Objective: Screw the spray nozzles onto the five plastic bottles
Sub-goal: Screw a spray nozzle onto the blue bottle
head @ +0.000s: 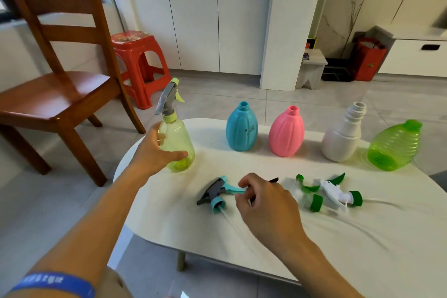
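Note:
My left hand (154, 152) grips a yellow-green bottle (177, 145) standing at the table's left end, with a grey spray nozzle (169, 98) on its neck. A blue bottle (242, 128), a pink bottle (286, 133) and a white bottle (343, 135) stand open-necked in a row. A green bottle (394, 145) lies tilted at the far right. My right hand (263, 198) hovers over a dark nozzle (273, 180), fingers curled, beside a teal-and-grey nozzle (217, 193). Two green-and-white nozzles (312, 193) (338, 191) lie to the right.
The white oval table (362, 237) carries everything. A wooden chair (55, 84) stands close to its left end, with a red plastic stool (140, 65) behind. White cabinets and a red bag (367, 58) line the back wall.

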Motion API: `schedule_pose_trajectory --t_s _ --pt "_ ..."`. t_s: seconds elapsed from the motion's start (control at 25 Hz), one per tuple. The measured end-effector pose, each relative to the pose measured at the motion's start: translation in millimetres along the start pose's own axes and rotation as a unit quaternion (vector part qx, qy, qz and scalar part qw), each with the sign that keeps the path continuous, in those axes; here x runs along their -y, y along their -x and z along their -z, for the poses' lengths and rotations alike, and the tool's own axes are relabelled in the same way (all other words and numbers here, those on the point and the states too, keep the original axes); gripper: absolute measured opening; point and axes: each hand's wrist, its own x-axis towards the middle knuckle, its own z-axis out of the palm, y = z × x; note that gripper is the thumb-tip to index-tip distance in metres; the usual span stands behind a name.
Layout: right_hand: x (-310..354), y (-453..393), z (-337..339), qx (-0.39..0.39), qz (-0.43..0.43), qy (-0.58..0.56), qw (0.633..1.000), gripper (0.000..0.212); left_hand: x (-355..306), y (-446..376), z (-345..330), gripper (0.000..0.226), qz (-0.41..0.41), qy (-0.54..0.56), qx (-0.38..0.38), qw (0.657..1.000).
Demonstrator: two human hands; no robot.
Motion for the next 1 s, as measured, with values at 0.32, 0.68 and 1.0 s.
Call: schedule_pose_trajectory --t_s 0.32,0.68,1.0 --pt "11.7 -7.6 -59.7 0.004 0.073 0.177 0.982 0.041 -36.0 59.5 39.3 0.018 -0.056 -0.105 -0.083 0.989" --pt "1.8 -21.3 15.0 -0.049 -0.174 -0.461 0.869 0.009 -73.2 49.7 -42.4 0.018 -0.196 -0.135 -0.084 0.968" --pt "-55.8 -8.5 103.0 -0.087 -0.163 -0.658 0.729 0.019 -81.6 3.3 -123.1 0.075 -0.13 -0.085 -0.102 0.982"
